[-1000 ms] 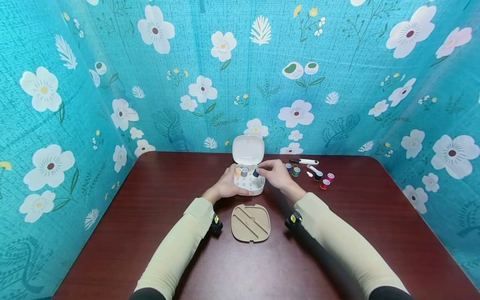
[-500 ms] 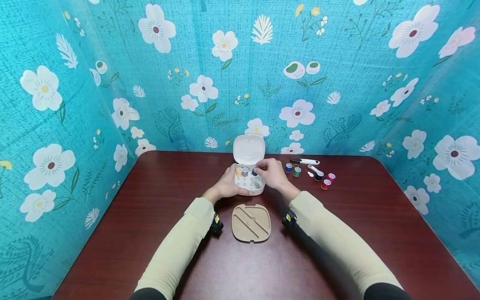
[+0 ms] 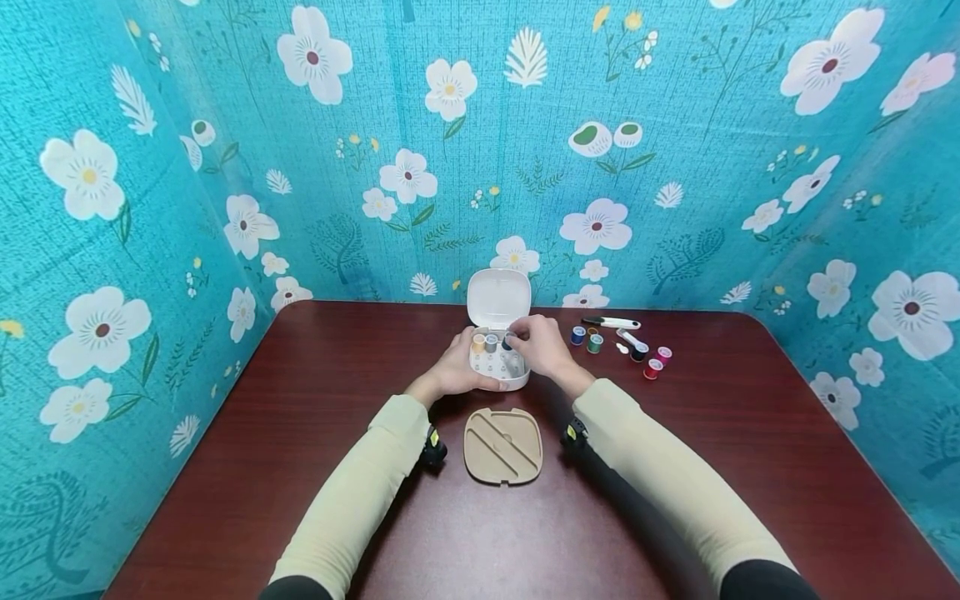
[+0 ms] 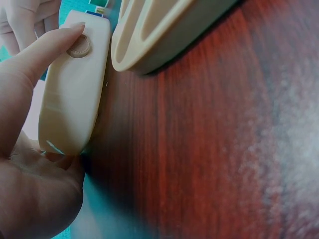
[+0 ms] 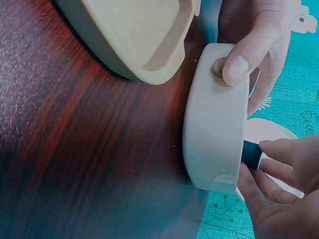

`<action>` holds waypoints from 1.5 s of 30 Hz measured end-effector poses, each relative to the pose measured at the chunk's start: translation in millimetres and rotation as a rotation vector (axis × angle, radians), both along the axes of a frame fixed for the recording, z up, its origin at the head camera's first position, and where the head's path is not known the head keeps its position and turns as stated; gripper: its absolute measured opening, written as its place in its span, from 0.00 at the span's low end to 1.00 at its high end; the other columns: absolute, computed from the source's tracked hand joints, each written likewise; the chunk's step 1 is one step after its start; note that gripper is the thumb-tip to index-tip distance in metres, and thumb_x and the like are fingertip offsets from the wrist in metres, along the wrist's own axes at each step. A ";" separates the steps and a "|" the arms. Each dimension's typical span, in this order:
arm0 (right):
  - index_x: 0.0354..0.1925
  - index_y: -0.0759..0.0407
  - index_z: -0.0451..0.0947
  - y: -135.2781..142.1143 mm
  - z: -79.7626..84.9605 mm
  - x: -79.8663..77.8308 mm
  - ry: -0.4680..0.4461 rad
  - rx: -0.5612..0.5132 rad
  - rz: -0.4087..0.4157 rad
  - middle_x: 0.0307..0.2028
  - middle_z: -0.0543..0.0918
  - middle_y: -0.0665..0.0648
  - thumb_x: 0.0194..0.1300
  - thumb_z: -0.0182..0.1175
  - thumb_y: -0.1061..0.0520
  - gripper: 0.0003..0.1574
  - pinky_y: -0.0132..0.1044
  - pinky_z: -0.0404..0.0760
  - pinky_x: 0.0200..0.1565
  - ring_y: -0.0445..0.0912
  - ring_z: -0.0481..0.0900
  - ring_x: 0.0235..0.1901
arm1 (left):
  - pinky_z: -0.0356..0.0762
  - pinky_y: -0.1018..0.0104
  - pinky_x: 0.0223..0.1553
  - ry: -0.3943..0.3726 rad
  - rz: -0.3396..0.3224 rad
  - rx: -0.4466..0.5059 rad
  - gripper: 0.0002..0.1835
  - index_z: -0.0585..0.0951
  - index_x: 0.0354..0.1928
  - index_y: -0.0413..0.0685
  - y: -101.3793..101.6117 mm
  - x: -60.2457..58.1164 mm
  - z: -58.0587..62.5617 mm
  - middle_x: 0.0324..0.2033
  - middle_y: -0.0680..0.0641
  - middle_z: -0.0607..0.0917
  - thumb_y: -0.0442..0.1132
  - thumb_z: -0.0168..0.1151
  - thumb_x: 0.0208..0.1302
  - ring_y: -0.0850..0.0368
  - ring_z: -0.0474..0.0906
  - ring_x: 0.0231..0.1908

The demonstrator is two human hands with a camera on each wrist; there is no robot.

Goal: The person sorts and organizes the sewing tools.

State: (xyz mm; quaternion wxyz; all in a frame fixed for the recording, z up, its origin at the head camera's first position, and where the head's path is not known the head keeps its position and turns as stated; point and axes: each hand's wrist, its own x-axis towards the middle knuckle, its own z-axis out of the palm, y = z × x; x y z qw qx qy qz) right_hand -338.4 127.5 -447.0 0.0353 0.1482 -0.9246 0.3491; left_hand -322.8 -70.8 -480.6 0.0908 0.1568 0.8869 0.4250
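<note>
A flowered teal cloth (image 3: 345, 171) is hanging behind a red-brown table (image 3: 360, 533). There a white box (image 5: 214, 119) is standing open, a tan tray (image 3: 502, 450) lying at its 6 o'clock. The left hand (image 3: 454, 368) is curling round the box at 8 o'clock; the right hand (image 3: 545, 347) is pinching a dark spool (image 5: 251, 155), partly inside at 1 o'clock. Loose spools (image 3: 652, 370) are lying at 3 o'clock. Only the wrist views are showing a brown stud (image 5: 218, 66) by the left thumb.

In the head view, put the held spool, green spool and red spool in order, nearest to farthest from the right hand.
From the right hand:
1. Held spool, pinched in it.
2. Green spool, to its right.
3. Red spool, farther right.
</note>
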 end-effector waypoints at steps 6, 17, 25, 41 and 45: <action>0.48 0.65 0.87 -2.7 -1.6 -1.7 -0.005 0.021 -0.007 0.40 0.89 0.59 0.70 0.64 0.62 0.11 0.46 0.83 0.46 0.50 0.85 0.42 | 0.69 0.52 0.62 -0.003 0.001 0.006 0.63 0.57 0.75 0.45 -0.5 -0.3 -0.4 0.62 0.39 0.69 0.55 0.86 0.41 0.46 0.68 0.58; 0.46 0.65 0.88 -6.2 -4.6 -2.5 0.008 0.045 -0.015 0.39 0.89 0.59 0.70 0.64 0.63 0.09 0.46 0.83 0.43 0.50 0.84 0.40 | 0.68 0.52 0.63 -0.011 0.004 0.006 0.63 0.56 0.76 0.45 0.0 0.2 -0.2 0.63 0.38 0.68 0.54 0.86 0.42 0.46 0.68 0.59; 0.46 0.65 0.87 -9.8 -6.1 -1.9 -0.005 0.062 -0.022 0.39 0.89 0.60 0.71 0.63 0.63 0.10 0.45 0.84 0.41 0.49 0.84 0.39 | 0.68 0.52 0.63 -0.013 0.001 0.017 0.63 0.57 0.75 0.44 -0.6 0.2 -0.2 0.62 0.39 0.69 0.54 0.86 0.42 0.46 0.69 0.58; 0.47 0.66 0.87 -14.9 -7.5 -5.0 -0.002 0.094 -0.047 0.41 0.88 0.62 0.71 0.64 0.63 0.10 0.45 0.86 0.42 0.50 0.85 0.40 | 0.67 0.53 0.63 -0.028 0.005 0.043 0.62 0.56 0.76 0.44 -0.5 -0.6 1.2 0.63 0.37 0.68 0.50 0.86 0.43 0.46 0.69 0.58; 0.46 0.66 0.87 -16.4 -8.7 -4.9 0.005 0.106 -0.057 0.40 0.88 0.62 0.70 0.63 0.63 0.09 0.44 0.85 0.40 0.50 0.84 0.39 | 0.68 0.52 0.63 -0.025 0.007 0.040 0.62 0.56 0.76 0.44 0.3 -0.1 0.5 0.62 0.38 0.69 0.50 0.86 0.42 0.47 0.69 0.57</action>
